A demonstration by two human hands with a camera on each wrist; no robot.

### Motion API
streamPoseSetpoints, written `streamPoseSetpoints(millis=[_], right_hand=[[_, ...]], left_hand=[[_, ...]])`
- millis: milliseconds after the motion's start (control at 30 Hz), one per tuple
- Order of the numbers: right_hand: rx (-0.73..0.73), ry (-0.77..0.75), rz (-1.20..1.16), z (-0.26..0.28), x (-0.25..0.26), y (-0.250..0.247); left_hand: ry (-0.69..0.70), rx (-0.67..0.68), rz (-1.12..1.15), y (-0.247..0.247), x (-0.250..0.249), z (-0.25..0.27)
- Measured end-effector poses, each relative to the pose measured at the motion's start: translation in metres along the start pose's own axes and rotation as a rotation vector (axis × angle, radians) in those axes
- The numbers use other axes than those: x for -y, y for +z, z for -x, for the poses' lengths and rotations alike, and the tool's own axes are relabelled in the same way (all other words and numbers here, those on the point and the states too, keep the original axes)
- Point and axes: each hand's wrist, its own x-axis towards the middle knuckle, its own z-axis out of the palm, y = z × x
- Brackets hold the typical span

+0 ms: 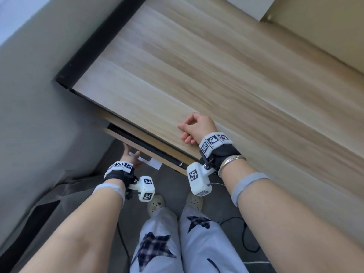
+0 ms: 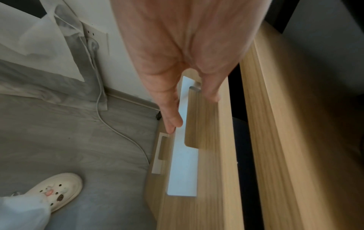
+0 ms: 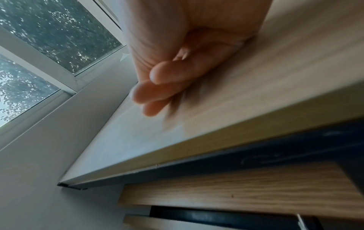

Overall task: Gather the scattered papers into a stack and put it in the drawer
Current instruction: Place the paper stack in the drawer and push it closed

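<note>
At the near edge of the head view, about seven o'clock, the left hand (image 1: 131, 154) was seen laid against the drawer front (image 1: 137, 142), its fingers (image 2: 173, 109) extended and held round the white handle (image 2: 183, 155) rather than clenched; whether they were hooked behind it or only pressed on it could not be told. The drawer was left open by a narrow dark gap only, and its long axis was seen to run from ten o'clock to four o'clock, parallel to the desk edge. No papers could be made out anywhere, so they were judged to be already inside the drawer, though its interior was hidden. The drawer lay directly ahead of the left hand, which was plainly the nearer; the coming move was judged to be a push straight across that long axis, toward one o'clock. Farther on, near the centre, the right hand (image 1: 194, 128) was rested on the wooden desktop (image 1: 197, 62), its fingers loosely curled and nothing held.
</note>
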Motion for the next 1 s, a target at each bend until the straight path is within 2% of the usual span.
streamPoseSetpoints(millis=[100,300,500,633,800,1000], right_hand=[[0.005,0.004,-0.004,-0.001,0.0,0.0],[0.003,-0.003,-0.027,-0.003,-0.003,0.001],[-0.007,-0.005,-0.029,-0.004,-0.005,0.001],[-0.009,-0.005,-0.034,-0.004,-0.005,0.001],[-0.005,-0.016,-0.016,-0.003,-0.004,-0.001],[0.022,-0.026,-0.016,0.003,-0.002,-0.003]], left_hand=[[-0.023,0.023,0.041,0.007,-0.012,0.006],[0.037,0.089,0.152,0.021,-0.023,0.008],[0.152,0.087,0.141,0.032,-0.03,0.0],[0.191,0.094,0.088,0.032,-0.027,-0.007],[0.191,0.164,0.013,0.03,-0.027,-0.004],[0.081,0.125,-0.217,0.017,-0.043,0.009]])
